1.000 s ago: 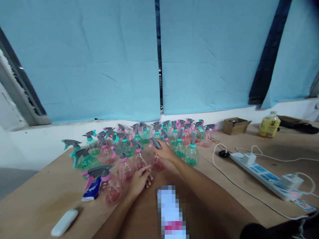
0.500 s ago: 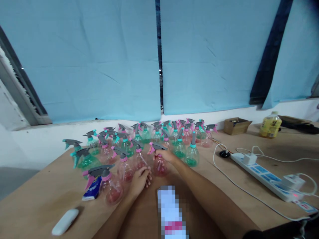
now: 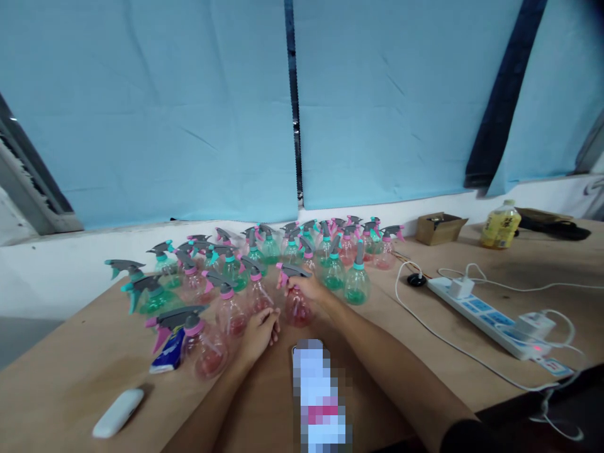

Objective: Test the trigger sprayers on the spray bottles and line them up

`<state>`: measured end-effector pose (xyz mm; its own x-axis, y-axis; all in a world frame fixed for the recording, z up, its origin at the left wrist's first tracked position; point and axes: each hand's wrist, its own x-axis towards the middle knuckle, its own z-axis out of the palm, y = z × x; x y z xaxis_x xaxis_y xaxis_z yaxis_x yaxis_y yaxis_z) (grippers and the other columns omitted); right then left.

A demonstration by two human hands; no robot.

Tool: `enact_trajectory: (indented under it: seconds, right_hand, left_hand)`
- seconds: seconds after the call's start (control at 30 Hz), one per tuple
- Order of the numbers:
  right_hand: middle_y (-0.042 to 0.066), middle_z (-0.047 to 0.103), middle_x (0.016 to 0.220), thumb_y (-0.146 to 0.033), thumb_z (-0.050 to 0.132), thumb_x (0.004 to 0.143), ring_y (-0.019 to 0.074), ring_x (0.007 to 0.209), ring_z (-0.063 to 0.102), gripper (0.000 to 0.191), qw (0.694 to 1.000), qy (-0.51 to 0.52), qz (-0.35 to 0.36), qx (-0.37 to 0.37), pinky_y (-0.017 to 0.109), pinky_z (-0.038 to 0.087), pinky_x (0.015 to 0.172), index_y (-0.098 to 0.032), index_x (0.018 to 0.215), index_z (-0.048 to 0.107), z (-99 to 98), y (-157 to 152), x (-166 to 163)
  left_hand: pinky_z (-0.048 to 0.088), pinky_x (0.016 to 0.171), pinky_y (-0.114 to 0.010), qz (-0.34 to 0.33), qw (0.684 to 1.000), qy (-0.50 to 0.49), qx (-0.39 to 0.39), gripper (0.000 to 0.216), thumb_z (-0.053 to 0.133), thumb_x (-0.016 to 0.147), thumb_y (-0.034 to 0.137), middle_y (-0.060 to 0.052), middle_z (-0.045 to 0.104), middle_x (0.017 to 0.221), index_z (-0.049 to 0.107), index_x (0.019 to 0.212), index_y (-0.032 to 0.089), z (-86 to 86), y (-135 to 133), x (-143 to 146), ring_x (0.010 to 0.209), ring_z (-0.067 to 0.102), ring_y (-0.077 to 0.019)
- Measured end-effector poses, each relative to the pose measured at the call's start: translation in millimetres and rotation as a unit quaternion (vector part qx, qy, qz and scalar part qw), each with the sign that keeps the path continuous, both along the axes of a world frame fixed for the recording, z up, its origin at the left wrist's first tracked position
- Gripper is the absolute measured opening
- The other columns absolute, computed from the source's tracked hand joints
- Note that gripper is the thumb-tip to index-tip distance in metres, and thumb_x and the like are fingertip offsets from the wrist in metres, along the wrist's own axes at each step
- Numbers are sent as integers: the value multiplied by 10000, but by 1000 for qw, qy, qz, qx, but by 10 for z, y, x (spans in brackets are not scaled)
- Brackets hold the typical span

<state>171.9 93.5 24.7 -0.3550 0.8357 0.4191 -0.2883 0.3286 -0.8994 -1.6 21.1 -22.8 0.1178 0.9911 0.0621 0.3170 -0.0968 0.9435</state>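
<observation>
My right hand (image 3: 306, 286) is wrapped around the neck of a pink spray bottle (image 3: 298, 308), under its grey trigger head, and the bottle stands upright on the table. My left hand (image 3: 259, 332) rests on the tabletop just left of that bottle, fingers loosely bent and holding nothing. Another pink spray bottle (image 3: 258, 292) stands right behind my left hand. To its left are a second pink bottle (image 3: 231, 313) and a nearer one (image 3: 205, 349). A phone (image 3: 314, 390), its screen pixelated, lies between my forearms.
Several green and pink spray bottles (image 3: 333, 270) crowd the table (image 3: 85, 377) toward the wall. A blue packet (image 3: 168, 352) and a white oblong case (image 3: 117, 413) lie left. A power strip (image 3: 488, 318) with cables, a cardboard box (image 3: 440, 229) and a yellow drink bottle (image 3: 501, 226) occupy the right.
The whole view has shifted slightly, so things appear a little further left and higher. My hands keep their places, the right still on the same pink spray bottle.
</observation>
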Motion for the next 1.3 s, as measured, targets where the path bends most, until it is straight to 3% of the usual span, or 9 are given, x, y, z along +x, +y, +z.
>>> enact_trajectory:
  seconds: [0.1,0.33,0.6,0.87,1.07,1.3]
  right_hand:
    - [0,642,651,-219,527,620,121,545,569,141,1000,6,16,-4,233,424,528,-180,654,658,38,-29,8]
    - [-19,641,637,-218,512,642,119,540,553,278,1000,-27,3,8,236,434,558,-196,838,708,34,-43,37]
    - [6,650,663,-208,530,627,119,524,555,219,999,-3,43,-5,238,426,545,-169,773,689,61,-97,59]
    - [-23,623,593,-204,507,624,127,534,562,304,999,-39,25,11,246,450,580,-190,842,718,26,-80,80]
    - [-1,639,636,-194,516,620,134,570,572,270,999,-7,47,-8,248,458,591,-176,805,711,8,-79,58]
    - [-11,624,607,-199,505,615,126,546,572,246,999,-24,16,-15,235,442,567,-174,761,701,-21,-50,57]
  left_hand:
    - [357,401,-194,-4,1000,4,0,419,498,835,558,47,523,510,486,621,198,-2,2,-3,408,498,-97]
    - [357,404,-193,-7,1000,9,0,423,502,836,562,48,522,501,496,619,199,-6,13,-6,410,494,-98]
    - [351,404,-185,-12,1000,2,-6,413,507,831,560,48,538,542,488,634,198,0,-1,8,415,495,-89]
    - [342,402,-186,-12,1000,3,-7,406,512,829,554,42,543,551,491,637,197,8,-10,1,424,506,-95]
    - [336,405,-187,-15,1000,-1,-6,395,512,839,543,45,538,545,495,652,195,20,-25,4,423,500,-92]
    - [331,404,-184,-17,1000,1,-10,395,510,833,545,46,540,550,496,654,194,37,-31,17,424,496,-88]
